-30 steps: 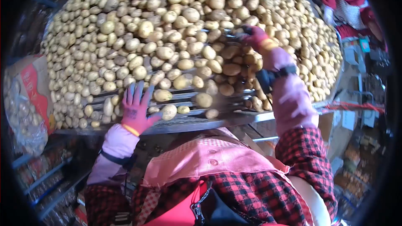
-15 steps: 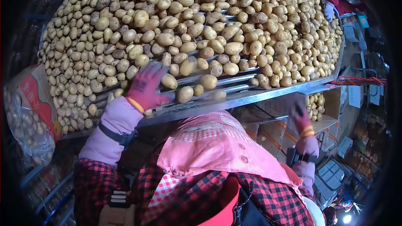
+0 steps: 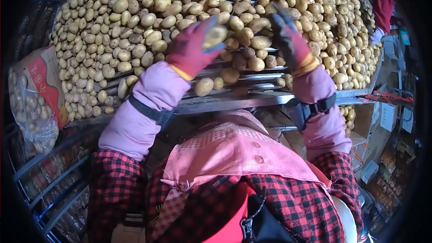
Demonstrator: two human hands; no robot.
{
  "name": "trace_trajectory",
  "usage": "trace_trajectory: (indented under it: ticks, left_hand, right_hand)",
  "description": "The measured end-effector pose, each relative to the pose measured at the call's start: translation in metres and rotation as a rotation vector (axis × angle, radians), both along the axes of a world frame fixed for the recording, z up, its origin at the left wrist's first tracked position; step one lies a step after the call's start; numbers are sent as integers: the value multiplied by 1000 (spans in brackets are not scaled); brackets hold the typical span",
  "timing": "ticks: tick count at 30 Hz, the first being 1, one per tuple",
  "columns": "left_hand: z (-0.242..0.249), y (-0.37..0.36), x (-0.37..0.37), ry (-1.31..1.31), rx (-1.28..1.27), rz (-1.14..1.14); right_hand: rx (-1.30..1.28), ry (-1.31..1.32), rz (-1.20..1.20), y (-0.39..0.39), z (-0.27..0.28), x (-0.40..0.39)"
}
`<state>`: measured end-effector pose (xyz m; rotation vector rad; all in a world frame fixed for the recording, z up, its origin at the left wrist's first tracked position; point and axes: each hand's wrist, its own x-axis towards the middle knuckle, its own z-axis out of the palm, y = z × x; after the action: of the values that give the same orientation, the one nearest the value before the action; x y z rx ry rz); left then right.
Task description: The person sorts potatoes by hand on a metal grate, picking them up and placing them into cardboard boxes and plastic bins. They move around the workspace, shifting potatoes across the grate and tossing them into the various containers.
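Surface: sorting rollers (image 3: 252, 78) heaped with potatoes (image 3: 135, 22).
Left hand (image 3: 191, 49): grips one potato (image 3: 214, 36).
Right hand (image 3: 290, 40), 1 o'clock: spread, empty.
Risk: front-edge potatoes may roll off.

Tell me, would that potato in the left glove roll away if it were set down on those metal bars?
Probably. The potato in the left hand looks rounded and smooth, so it would likely roll. The metal bars appear sloped, with loose potatoes lying along them. It seems firm, not squashed by the fingers.
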<state>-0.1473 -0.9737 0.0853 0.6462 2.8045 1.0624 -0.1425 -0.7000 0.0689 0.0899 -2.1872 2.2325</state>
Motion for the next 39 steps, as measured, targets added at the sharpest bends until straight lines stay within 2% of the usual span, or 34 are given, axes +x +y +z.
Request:
trace_trajectory:
  ticks: [1, 2, 3, 4, 5, 6, 7, 9, 10, 11, 12, 13, 15, 16, 18, 20, 21, 22, 23, 25, 26, 27, 28, 29, 30, 31, 33, 35, 36, 38, 39]
  left_hand:
    - [14, 17, 3, 55, 27, -126]
    - [24, 30, 4, 115, 55, -253]
    - [27, 31, 2, 245, 111, -310]
    - [43, 22, -4, 301, 224, -351]
    - [52, 2, -10, 231, 283, -264]
    - [54, -26, -13, 183, 315, -162]
    - [57, -54, -17, 135, 353, -61]
    - [42, -124, -19, 123, 329, 74]
    - [28, -155, -14, 129, 291, 96]
    - [18, -174, -2, 64, 329, 96]
    - [11, -185, 12, 3, 370, 99]
    - [6, -189, 24, -94, 293, 84]
    - [1, -188, 40, -282, 132, 54]
    - [-1, -172, 43, 108, -128, -162]
    - [-8, -140, 51, 163, -307, -343]
    - [-29, -113, 55, 233, -535, -403]
    - [-29, -99, 56, 270, -576, -396]
    - [-30, -90, 53, 308, -616, -390]
    - [-34, -88, 47, 331, -631, -367]
    - [-49, -84, 41, 356, -653, -332]
    - [-56, -86, 36, 361, -616, -331]
    - [-57, -88, 33, 355, -603, -345]
    - [-57, -89, 31, 352, -585, -369]
    - [-55, -91, 28, 296, -602, -388]
    - [-51, -92, 25, 241, -626, -408]
    - [-45, -95, 23, 197, -544, -395]
    - [-29, -93, 22, 106, -318, -351]
    - [-28, -81, 21, 65, -57, -310]
    - [-23, -62, 21, -141, 19, -356]
    - [-7, -9, 40, -554, 146, -419]
    - [-4, 19, 54, -565, 105, -538]
  right_hand:
    - [3, -5, 210, -17, 6, 10]
    - [108, 127, 288, -23, 7, 20]
    - [200, 266, 354, -28, 7, 29]
    - [275, 295, 310, -24, 21, 46]
    - [-85, -6, 340, 2, 25, 67]
    - [-465, -294, 267, 28, 29, 89]
    - [-220, -217, 251, 45, 49, 119]
    - [-299, -504, 316, 101, 29, 180]
    - [-112, -627, 170, 114, 21, 221]
    - [88, -713, 283, 146, -15, 267]
    - [677, -798, 433, 122, 4, 259]
    - [1241, -855, 690, 97, 24, 250]
    - [818, -320, 242, 79, -4, 237]
    - [911, -182, 207, 40, 7, 202]
    - [1070, 193, 167, -50, 15, 133]
    - [1395, 259, 440, -113, 5, 88]
    - [1612, 237, 596, -130, -13, 77]
    - [1670, 325, 261, -136, -119, 70]
    - [1666, 248, 397, -140, -99, 63]
    - [1502, 107, 477, -135, -29, 63]
    - [1361, 42, 404, -118, -8, 69]
    - [1040, 214, 138, -87, -10, 83]
    - [862, 282, -99, -58, 9, 106]
    - [860, 295, -285, -32, 29, 129]
    - [838, 246, -466, -3, 37, 161]
    - [807, 231, -631, 24, 34, 200]
    - [473, -2, -834, 65, 5, 281]
    - [994, -650, -591, 53, -3, 330]
    - [1208, -986, -417, 46, -5, 350]
    - [830, -443, -603, 5, -16, 347]
    - [659, -253, -587, -21, -2, 325]
